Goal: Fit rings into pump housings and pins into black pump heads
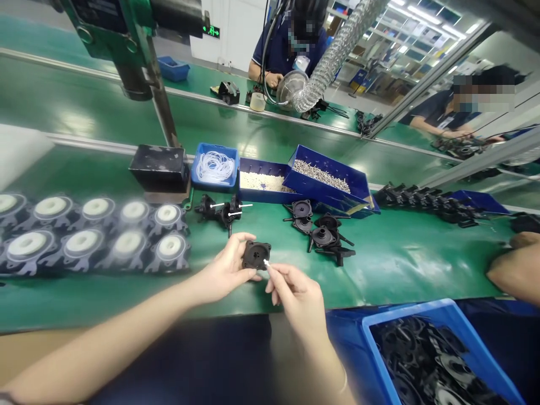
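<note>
Near the middle of the green bench, my left hand (225,273) grips a black round-faced part (257,256) by its left side, its hollow face turned up. My right hand (297,292) is closed in a pinch on a small white piece (265,262) at the lower right edge of that part. Beyond my left hand lie black parts with white tubes (221,211). To the right of the held part is a loose group of black housings (323,235).
Behind stand a blue tray of white tubing (215,165), a bin of pale pieces (264,181) and a tilted bin of screws (323,175). Rows of white-centred parts (82,242) lie left. A blue crate (447,306) is at lower right. Another person's arm (517,267) enters right.
</note>
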Action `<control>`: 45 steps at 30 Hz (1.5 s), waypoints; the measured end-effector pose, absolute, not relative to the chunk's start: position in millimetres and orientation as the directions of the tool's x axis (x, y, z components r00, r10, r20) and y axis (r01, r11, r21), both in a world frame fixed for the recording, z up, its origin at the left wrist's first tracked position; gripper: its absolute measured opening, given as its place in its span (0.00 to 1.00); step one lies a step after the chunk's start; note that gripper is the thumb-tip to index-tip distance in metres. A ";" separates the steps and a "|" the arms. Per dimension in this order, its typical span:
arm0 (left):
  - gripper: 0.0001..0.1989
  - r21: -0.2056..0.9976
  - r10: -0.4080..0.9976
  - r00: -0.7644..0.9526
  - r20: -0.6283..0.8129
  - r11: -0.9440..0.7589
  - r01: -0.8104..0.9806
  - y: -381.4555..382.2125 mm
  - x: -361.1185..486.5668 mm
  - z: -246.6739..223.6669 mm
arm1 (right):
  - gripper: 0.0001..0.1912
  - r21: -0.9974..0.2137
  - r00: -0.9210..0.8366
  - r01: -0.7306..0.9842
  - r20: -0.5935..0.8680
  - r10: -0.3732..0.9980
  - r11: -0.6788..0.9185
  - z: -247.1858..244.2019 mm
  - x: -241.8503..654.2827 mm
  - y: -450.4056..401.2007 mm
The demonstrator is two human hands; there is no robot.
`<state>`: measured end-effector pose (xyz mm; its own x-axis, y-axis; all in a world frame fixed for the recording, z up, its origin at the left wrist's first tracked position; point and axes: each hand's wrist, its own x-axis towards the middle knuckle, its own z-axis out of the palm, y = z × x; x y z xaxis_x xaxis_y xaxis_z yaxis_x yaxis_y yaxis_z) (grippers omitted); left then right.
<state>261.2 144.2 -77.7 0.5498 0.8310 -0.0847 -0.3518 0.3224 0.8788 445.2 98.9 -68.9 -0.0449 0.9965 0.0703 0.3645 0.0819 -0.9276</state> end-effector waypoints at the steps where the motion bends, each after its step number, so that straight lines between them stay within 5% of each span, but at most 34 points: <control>1: 0.28 0.891 0.840 0.537 -0.076 0.299 -0.342 143.7 261.3 -77.6 | 0.10 -0.908 -0.050 0.405 0.099 0.994 0.111 -71.3 441.8 97.5; 14: 0.24 1.000 0.881 0.474 0.009 -0.010 -0.001 137.2 255.4 -83.4 | 0.10 -0.634 -0.091 0.710 0.351 0.932 0.308 -72.8 428.6 96.2; 23: 0.25 0.820 0.807 0.513 0.293 -0.488 0.298 138.2 254.2 -90.1 | 0.13 -0.688 -0.106 0.664 0.301 0.948 0.293 -72.5 429.3 97.7; 32: 0.32 0.751 0.766 0.559 0.318 -0.563 0.345 136.8 254.1 -97.9 | 0.16 -0.782 -0.153 0.555 0.240 0.959 0.284 -73.1 430.9 108.1; 45: 0.29 0.725 0.810 0.453 0.373 -0.559 0.402 136.7 255.0 -106.9 | 0.11 -0.810 -0.157 0.531 0.195 0.968 0.249 -89.1 427.5 113.2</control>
